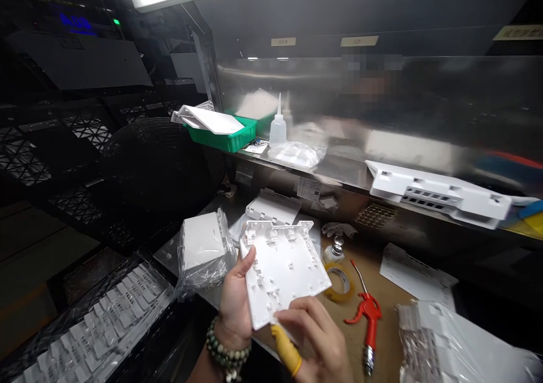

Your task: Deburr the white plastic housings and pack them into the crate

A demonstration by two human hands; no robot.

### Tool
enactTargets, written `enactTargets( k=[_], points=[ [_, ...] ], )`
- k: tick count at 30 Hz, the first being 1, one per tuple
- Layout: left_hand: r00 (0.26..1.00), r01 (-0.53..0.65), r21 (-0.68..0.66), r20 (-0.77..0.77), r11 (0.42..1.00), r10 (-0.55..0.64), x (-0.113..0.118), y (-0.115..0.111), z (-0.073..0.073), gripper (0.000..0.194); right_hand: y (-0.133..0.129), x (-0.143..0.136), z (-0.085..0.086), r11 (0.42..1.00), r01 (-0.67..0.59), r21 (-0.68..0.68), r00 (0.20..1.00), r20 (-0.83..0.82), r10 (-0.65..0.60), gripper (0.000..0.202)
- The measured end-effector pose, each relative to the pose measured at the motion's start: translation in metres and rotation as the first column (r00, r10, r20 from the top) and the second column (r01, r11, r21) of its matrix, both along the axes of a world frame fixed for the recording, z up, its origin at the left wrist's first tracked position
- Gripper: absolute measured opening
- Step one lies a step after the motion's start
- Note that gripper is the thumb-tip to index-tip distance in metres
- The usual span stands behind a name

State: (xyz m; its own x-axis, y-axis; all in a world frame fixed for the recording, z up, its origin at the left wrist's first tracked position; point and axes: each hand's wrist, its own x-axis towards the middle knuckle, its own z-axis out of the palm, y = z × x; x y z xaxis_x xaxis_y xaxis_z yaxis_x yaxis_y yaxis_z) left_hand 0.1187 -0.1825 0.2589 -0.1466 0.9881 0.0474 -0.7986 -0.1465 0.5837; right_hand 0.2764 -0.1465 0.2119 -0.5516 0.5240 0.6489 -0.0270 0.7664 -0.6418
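A white plastic panel, its inner side with clips and ribs facing up, is held in my left hand, thumb over its left edge. My right hand is at the panel's lower edge, with fingers bent and fingertips at its bottom corner; a yellow cover sits on one digit. Whether a small part is between those fingertips cannot be made out. Beaded bracelets circle the left wrist. Just behind the panel lies another white part.
Bagged white parts stand left, more lie right. Near the panel are a tape roll, a red air gun and a small metal-topped bottle. A shelf behind holds a green tray, a squeeze bottle and a white panel.
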Motion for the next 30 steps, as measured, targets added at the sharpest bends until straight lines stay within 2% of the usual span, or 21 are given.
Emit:
enactTargets(
  k=[2, 3, 5, 7, 8, 12, 14, 18, 22, 25, 27, 30],
  points=[
    [0.996, 0.051, 0.020, 0.079, 0.999, -0.052, -0.012, -0.005, -0.007, 0.064, 0.023, 0.023, -0.005, 0.994, 0.082, -0.070, 0.997, 0.006, -0.081, 0.017],
    [0.991, 0.072, 0.037, 0.111, 0.997, -0.076, -0.018, -0.009, -0.011, 0.064, 0.036, 0.038, -0.007, 0.977, 0.175, -0.125, 0.984, -0.002, -0.176, 0.015],
    [0.984, 0.094, 0.066, 0.146, 0.993, -0.103, -0.031, -0.017, -0.018, 0.064, 0.058, 0.067, -0.010, 0.893, 0.391, -0.224, 0.914, -0.018, -0.405, 0.012],
    [0.982, 0.085, 0.063, 0.166, 0.994, -0.095, -0.043, -0.026, -0.023, 0.063, 0.071, 0.088, -0.011, 0.807, 0.524, -0.272, 0.835, -0.022, -0.549, 0.013],
    [0.983, 0.073, 0.047, 0.168, 0.996, -0.080, -0.047, -0.031, -0.025, 0.062, 0.073, 0.094, -0.011, 0.800, 0.536, -0.270, 0.828, -0.017, -0.560, 0.013],
    [0.987, 0.007, -0.082, 0.159, 0.997, 0.006, -0.056, -0.045, -0.027, 0.063, 0.066, 0.085, -0.011, 0.917, 0.365, -0.161, 0.931, 0.035, -0.364, 0.023],
    [0.988, -0.006, -0.125, 0.150, 0.992, 0.025, -0.056, -0.047, -0.027, 0.065, 0.062, 0.075, -0.013, 0.940, 0.326, -0.100, 0.945, 0.056, -0.321, 0.026],
    [0.991, 0.003, -0.101, 0.136, 0.995, 0.011, -0.055, -0.046, -0.029, 0.060, 0.059, 0.070, -0.018, 0.925, 0.377, -0.038, 0.926, 0.050, -0.375, 0.024],
    [0.991, -0.014, -0.130, 0.133, 0.991, 0.031, -0.054, -0.049, -0.032, 0.063, 0.061, 0.073, -0.025, 0.953, 0.304, 0.016, 0.951, 0.062, -0.304, 0.026],
    [0.989, 0.015, -0.177, 0.150, 0.984, 0.012, -0.057, -0.057, -0.036, 0.064, 0.070, 0.073, -0.028, 0.946, 0.322, 0.046, 0.939, 0.114, -0.325, 0.027],
    [0.988, 0.069, -0.208, 0.152, 0.976, -0.037, -0.060, -0.065, -0.040, 0.064, 0.076, 0.071, -0.022, 0.929, 0.370, -0.014, 0.925, 0.098, -0.366, 0.026],
    [0.981, 0.155, -0.233, 0.152, 0.960, -0.122, -0.064, -0.074, -0.047, 0.066, 0.081, 0.065, 0.001, 0.906, 0.409, -0.113, 0.912, 0.014, -0.410, 0.022]
  ],
)
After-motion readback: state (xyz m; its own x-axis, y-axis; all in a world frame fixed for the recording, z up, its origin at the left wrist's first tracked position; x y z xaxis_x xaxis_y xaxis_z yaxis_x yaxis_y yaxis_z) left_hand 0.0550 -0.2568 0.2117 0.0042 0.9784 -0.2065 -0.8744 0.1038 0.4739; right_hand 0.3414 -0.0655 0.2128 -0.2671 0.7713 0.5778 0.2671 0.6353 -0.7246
